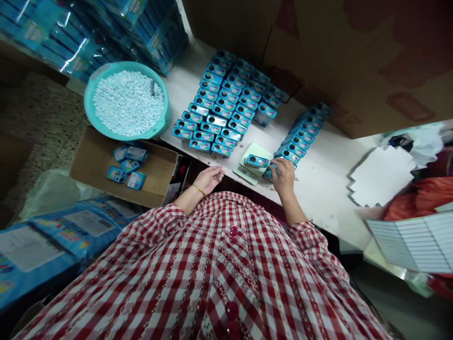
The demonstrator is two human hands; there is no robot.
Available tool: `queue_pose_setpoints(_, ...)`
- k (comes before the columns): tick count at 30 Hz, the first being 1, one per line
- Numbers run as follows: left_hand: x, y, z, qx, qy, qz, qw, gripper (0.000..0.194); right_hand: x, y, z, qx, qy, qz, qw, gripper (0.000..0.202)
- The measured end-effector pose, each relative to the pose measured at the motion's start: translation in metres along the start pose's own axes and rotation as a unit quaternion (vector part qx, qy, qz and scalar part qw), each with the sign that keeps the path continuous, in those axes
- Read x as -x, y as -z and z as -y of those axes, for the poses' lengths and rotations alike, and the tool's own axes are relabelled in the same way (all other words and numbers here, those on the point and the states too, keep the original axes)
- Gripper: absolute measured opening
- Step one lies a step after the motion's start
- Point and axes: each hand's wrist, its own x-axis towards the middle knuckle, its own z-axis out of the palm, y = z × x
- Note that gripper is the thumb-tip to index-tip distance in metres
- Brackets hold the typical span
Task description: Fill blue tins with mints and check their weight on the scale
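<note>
A small blue tin [256, 161] with a dark round opening lies on a pale green weighing scale [247, 176]. Just right of the scale, my right hand [283, 175] has its fingers bent and drawn together, over another blue tin [268, 174] that it partly covers. Whether its fingertips hold anything does not show. My left hand [208, 180], with a bangle at the wrist, is at the table's front edge left of the scale. Its fingers are curled and pressed together, and anything between them is too small to make out.
Rows of blue tins [222, 111] fill the table's middle, with a single row [303, 133] further right. A turquoise basin [91, 115] of white pellets stands left, above a cardboard box [155, 182] holding several blue packs. White card [382, 174] lies right; a large carton [339, 61] stands behind.
</note>
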Motion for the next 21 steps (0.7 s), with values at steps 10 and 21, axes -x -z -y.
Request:
queue_pose_setpoints(10, 0.0, 0.008, 0.0, 0.018, -0.005, -0.005, 1.0, 0.006, 0.002, -0.008, 0.005, 0.015, -0.008, 0.016, 1.0, 0.028)
queue_pose_setpoints(21, -0.001, 0.011, 0.0, 0.027, -0.007, -0.011, 1.0, 0.008, -0.001, -0.012, 0.012, 0.033, -0.012, 0.04, 0.999, 0.03)
